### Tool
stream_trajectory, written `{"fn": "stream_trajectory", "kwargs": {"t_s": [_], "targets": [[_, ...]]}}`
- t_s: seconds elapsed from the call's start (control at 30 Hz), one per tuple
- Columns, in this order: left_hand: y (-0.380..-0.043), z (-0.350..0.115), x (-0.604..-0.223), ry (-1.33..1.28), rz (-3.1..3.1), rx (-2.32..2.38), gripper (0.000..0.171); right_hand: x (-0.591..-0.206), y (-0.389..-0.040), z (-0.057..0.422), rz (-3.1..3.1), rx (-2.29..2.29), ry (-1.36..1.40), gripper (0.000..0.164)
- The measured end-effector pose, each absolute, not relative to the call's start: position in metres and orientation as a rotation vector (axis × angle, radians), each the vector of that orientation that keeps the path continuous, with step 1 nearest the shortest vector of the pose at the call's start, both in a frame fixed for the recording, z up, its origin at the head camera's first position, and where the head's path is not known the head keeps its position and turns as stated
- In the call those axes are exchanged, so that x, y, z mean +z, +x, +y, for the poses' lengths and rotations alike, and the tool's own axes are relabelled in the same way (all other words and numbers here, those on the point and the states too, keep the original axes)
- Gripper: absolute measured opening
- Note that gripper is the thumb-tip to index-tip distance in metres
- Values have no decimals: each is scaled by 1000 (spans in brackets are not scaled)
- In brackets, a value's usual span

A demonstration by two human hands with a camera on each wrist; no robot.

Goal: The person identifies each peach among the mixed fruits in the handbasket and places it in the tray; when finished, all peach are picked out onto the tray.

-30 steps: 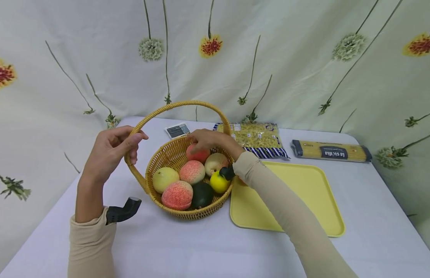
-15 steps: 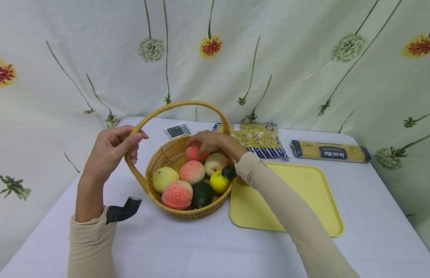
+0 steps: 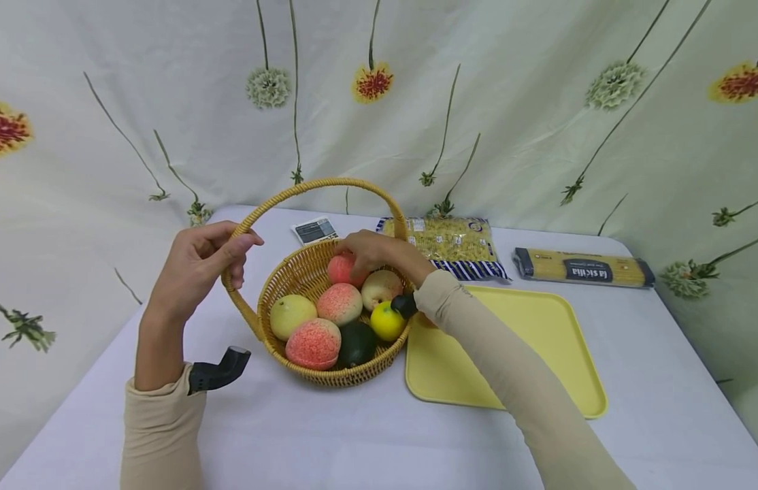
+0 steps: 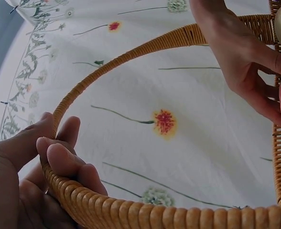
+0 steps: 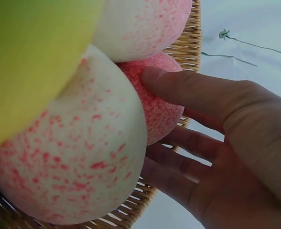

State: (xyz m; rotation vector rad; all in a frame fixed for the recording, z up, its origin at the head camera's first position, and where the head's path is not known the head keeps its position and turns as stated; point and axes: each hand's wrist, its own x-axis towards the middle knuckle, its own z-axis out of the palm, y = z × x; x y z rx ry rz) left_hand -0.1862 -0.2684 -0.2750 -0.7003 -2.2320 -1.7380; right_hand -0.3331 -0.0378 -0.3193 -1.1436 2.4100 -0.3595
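A wicker basket (image 3: pixel 296 274) of fruit stands on the table, its tall handle (image 3: pixel 322 182) arching over it. On the left side of the handle, my left hand (image 3: pixel 198 265) holds the cane between thumb and fingers. My right hand (image 3: pixel 374 249) reaches into the back of the basket and grips a red peach (image 3: pixel 340 269). In the right wrist view the thumb presses on that peach (image 5: pixel 157 105) while the fingers go behind it. Around it lie more peaches (image 3: pixel 340 303), a pale yellow fruit (image 3: pixel 291 316), a bright yellow fruit (image 3: pixel 386 322) and a dark green fruit (image 3: pixel 357 344).
Right of the basket lies a yellow tray (image 3: pixel 532 340), partly under the right forearm. An orange thing (image 3: pixel 425 321) shows beside the right cuff. Behind are a bag of pasta (image 3: pixel 455 241), a spaghetti pack (image 3: pixel 584 266) and a small printed packet (image 3: pixel 314 231).
The right hand's fingers have shifted slightly right on the red peach, and more of the peach shows. My left hand and the basket stay in place.
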Motion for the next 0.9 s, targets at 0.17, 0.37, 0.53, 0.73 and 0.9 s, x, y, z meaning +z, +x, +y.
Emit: {"fn": "stream_trajectory", "kwargs": {"t_s": [0.17, 0.37, 0.53, 0.73, 0.9], "targets": [[-186, -268, -275, -696, -2242, -1728, 11, -320, -334, -36, 2417, -373, -1202, 54], [-186, -268, -275, -700, -2238, -1727, 11, -319, -333, -34, 2416, -420, -1206, 54], [-187, -268, -275, -711, -2222, -1751, 11, -319, -333, -34, 2424, -447, -1164, 57], [-187, -268, -275, -711, -2220, -1754, 11, -318, -332, -35, 2412, -485, -1157, 56], [-188, -269, -276, -710, -2222, -1752, 11, -317, -331, -35, 2412, -509, -1140, 54]]}}
